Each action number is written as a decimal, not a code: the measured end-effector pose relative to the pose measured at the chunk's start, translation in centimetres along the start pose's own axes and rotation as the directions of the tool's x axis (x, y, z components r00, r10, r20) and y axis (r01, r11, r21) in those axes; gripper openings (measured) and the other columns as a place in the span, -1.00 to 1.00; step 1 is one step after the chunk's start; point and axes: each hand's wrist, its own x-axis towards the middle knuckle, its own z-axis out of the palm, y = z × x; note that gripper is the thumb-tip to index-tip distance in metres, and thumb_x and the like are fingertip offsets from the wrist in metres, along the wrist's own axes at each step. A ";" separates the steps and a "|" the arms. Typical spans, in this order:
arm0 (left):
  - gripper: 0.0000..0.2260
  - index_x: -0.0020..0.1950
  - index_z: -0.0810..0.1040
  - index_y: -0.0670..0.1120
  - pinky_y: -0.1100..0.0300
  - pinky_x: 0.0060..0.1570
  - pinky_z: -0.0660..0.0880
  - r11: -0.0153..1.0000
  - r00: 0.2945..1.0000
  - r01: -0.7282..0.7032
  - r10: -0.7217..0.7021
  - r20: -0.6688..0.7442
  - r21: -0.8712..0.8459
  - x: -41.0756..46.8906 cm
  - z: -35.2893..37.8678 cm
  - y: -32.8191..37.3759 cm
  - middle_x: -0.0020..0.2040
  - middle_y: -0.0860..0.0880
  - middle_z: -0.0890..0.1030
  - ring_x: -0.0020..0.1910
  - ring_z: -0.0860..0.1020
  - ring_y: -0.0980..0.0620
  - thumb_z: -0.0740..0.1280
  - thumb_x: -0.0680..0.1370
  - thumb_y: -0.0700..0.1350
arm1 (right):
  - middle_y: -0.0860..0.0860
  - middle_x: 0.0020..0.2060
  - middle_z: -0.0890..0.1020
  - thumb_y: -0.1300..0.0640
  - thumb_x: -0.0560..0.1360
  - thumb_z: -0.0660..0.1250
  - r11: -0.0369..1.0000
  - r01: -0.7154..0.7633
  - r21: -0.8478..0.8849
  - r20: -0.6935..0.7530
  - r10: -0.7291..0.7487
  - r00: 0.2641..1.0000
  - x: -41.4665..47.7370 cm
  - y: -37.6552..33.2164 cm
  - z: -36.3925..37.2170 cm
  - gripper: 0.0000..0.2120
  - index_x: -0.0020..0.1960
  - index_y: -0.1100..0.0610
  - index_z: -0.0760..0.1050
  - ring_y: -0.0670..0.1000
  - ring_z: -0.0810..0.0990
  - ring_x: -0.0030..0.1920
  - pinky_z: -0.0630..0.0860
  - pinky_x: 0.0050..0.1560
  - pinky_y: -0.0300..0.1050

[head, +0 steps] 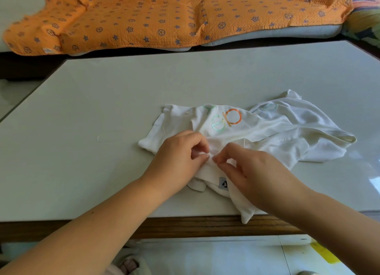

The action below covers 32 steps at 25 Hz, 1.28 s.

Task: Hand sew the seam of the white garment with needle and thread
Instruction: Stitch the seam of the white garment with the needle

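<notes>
Inward, curled fingers on white garment.

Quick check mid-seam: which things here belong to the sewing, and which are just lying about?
For the job: white garment; left hand and right hand, both pinching its fabric; needle and thread too small to make out.
Lying about: orange blanket behind the table.

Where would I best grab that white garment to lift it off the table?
Likely the banded edge looping out at the right of the white garment: it lies free and flat, and looks firmer than the crumpled body. Come from the right and pinch across the band. The left hand and right hand pinch the near middle.
</notes>
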 end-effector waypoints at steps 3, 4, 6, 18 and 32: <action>-0.91 -0.10 0.62 0.00 0.50 -0.15 0.34 0.998 0.994 0.015 -0.022 0.110 0.058 0.0 0.3 -0.8 -0.12 0.16 0.49 -0.18 0.49 0.24 0.49 0.46 -0.15 | -0.18 -0.11 0.66 -0.06 0.60 0.20 0.993 -0.086 -0.077 0.022 0.088 0.996 0.1 1.3 0.5 -0.93 0.01 -0.11 0.43 -0.07 0.60 -0.11 0.52 -0.06 -0.06; -0.91 -0.08 0.63 -0.01 0.51 -0.15 0.33 0.997 0.991 0.022 -0.032 0.127 0.073 0.0 0.2 -1.0 -0.10 0.16 0.48 -0.17 0.48 0.24 0.48 0.47 -0.15 | -0.18 -0.11 0.66 -0.05 0.59 0.23 0.992 -0.116 -0.047 0.027 0.117 0.993 0.1 1.5 0.4 -0.93 0.00 -0.09 0.47 -0.09 0.61 -0.10 0.52 -0.05 -0.08; -0.92 -0.08 0.65 -0.01 0.52 -0.16 0.34 0.998 0.992 0.053 -0.058 0.114 0.045 0.0 -0.3 -0.8 -0.11 0.14 0.50 -0.17 0.49 0.22 0.48 0.47 -0.16 | -0.18 -0.20 0.67 0.01 0.55 0.32 0.973 -0.182 0.142 0.032 0.179 0.983 0.5 1.5 -0.2 -0.95 -0.08 -0.06 0.54 -0.17 0.60 -0.21 0.51 -0.11 -0.23; -0.83 -0.06 0.65 -0.13 0.48 -0.66 0.25 -0.238 0.615 0.717 -0.226 0.756 -0.655 1.5 -2.9 2.2 -0.24 0.04 0.59 -0.54 0.44 0.22 0.35 0.46 -0.08 | 0.19 -0.33 0.63 0.13 0.43 0.32 0.198 -0.344 0.918 0.335 0.078 0.939 1.3 -1.3 -4.1 -0.90 -0.10 0.16 0.49 0.07 0.63 -0.39 0.50 -0.48 -0.23; -0.84 -0.07 0.64 -0.20 0.26 -0.28 0.55 0.595 0.782 0.616 -0.388 0.487 -0.516 0.0 -3.8 1.4 -0.14 -0.13 0.65 -0.20 0.64 0.04 0.29 0.60 -0.17 | -0.02 -0.50 0.62 0.09 0.57 0.31 0.882 -0.174 0.438 0.066 0.161 0.985 3.3 -0.9 0.5 -0.90 -0.04 -0.08 0.58 -0.12 0.51 -0.57 0.44 -0.42 -0.33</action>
